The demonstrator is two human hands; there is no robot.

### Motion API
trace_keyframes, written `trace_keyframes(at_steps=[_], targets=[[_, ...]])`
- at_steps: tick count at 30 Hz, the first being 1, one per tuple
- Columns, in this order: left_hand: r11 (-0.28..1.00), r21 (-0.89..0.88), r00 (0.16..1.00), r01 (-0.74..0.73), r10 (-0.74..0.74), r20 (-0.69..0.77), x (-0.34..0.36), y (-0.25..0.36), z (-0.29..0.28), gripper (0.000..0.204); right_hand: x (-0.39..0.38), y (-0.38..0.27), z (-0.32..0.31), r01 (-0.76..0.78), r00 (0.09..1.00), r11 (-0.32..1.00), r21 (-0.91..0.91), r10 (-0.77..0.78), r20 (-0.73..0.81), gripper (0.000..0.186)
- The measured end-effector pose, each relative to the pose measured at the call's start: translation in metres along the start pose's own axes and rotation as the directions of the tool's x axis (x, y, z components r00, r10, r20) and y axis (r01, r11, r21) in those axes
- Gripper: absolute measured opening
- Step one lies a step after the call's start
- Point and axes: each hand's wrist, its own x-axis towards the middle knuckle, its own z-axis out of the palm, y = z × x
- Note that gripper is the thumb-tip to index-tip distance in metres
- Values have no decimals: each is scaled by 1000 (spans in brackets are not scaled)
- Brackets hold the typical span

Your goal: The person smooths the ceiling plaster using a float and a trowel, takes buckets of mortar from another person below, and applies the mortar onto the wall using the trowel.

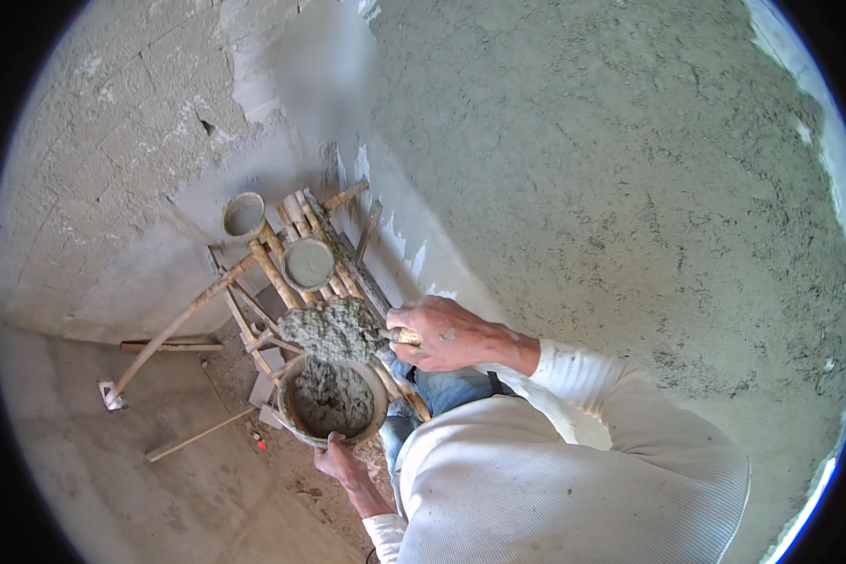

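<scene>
My right hand [449,334] is closed around the handle of a trowel [405,336]. A thick heap of wet grey mortar [329,325] covers the trowel's blade, so its outline is hidden. The heap is over the far side of a round basin [380,409], partly hiding that rim. More mortar [329,402] lies inside the basin, with part of the inner wall bare. At the near side, my left hand [341,460] grips the basin's rim, its thumb at the edge and its other fingers mostly hidden.
Past the basin, a platform of wooden poles [277,273] bears a bucket of grey material [308,264]. Another bucket [244,215] stands behind it. Wet grey plaster [611,188] coats the right wall. Loose timber [200,434] lies on the floor at left.
</scene>
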Motion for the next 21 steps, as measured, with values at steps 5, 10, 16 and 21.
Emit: trace_keyframes(at_steps=[5, 10, 16, 21], targets=[[997, 63, 997, 39, -35, -67, 8, -4, -41, 52, -8, -75, -99, 172, 981, 985, 2, -172, 90, 31], [997, 76, 979, 17, -1, -203, 8, -9, -80, 52, -36, -88, -186, -215, 940, 892, 398, 78, 332, 30], [849, 522, 959, 79, 78, -272, 43, -35, -108, 45, -94, -15, -402, -431, 646, 898, -89, 238, -725, 27], [852, 522, 969, -38, 158, -189, 17, -9, -56, 47, -97, -72, -363, -522, 737, 847, -105, 385, -555, 36]])
